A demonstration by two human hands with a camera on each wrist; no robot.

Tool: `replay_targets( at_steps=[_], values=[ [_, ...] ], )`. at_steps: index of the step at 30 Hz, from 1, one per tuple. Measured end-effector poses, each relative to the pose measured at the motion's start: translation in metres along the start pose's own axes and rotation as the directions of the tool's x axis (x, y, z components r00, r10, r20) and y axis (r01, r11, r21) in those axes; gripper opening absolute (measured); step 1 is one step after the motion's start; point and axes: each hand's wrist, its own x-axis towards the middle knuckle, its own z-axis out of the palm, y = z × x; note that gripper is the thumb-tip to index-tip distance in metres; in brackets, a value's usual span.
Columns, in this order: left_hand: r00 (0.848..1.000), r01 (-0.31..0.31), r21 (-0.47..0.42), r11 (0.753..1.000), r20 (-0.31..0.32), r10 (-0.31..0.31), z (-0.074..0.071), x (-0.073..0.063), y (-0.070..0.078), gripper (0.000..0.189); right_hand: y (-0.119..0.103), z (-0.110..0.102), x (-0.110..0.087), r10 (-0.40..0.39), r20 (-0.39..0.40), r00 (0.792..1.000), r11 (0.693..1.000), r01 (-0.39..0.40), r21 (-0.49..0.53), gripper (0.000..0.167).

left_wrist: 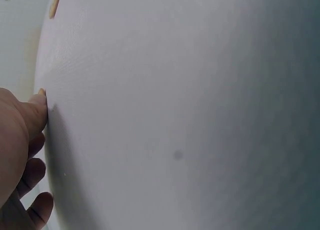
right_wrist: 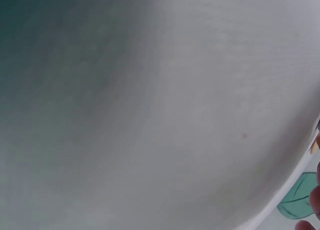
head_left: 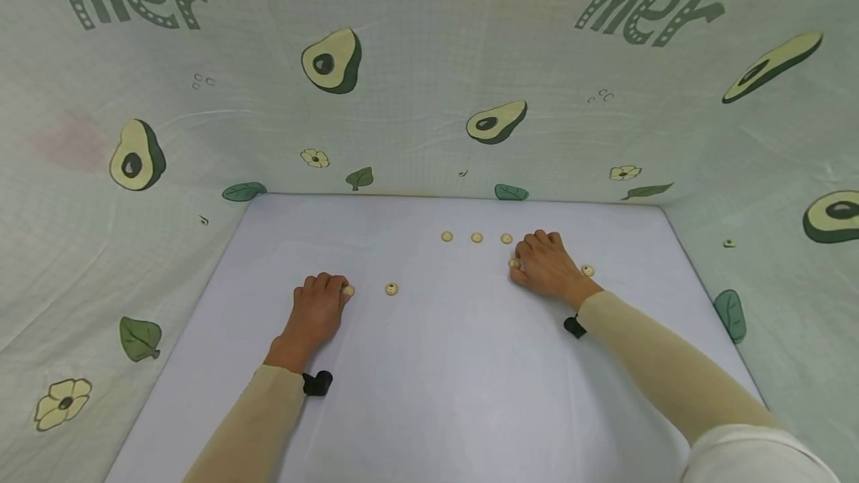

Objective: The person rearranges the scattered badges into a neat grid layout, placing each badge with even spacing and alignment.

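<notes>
At the left of the table, my left hand pinches a small round wooden button between thumb and forefinger, close to the white surface. The left wrist view shows just the edge of that button at the thumb tip. A second button lies a little to its right. My right hand, fingers curled, holds another button at its thumb and forefinger, low over the table. Beside the right wrist lies one more button. In the right wrist view only some fingertips show at the edge.
Three buttons lie in a row along the back, the left one, the middle one and the right one near my right hand. A cloth printed with avocados rises around the white table.
</notes>
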Motion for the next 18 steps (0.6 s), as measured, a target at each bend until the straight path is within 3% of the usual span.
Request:
replay_targets(
  at_steps=[18],
  values=[
    [1.0, -0.001, -0.005, 1.0, -0.008, 0.001, 0.0021, -0.0008, -0.0007, 0.022, 0.0006, 0.0004, -0.0004, -0.023, -0.034, 0.999, 1.0, 0.023, -0.002, 0.028]
  ],
)
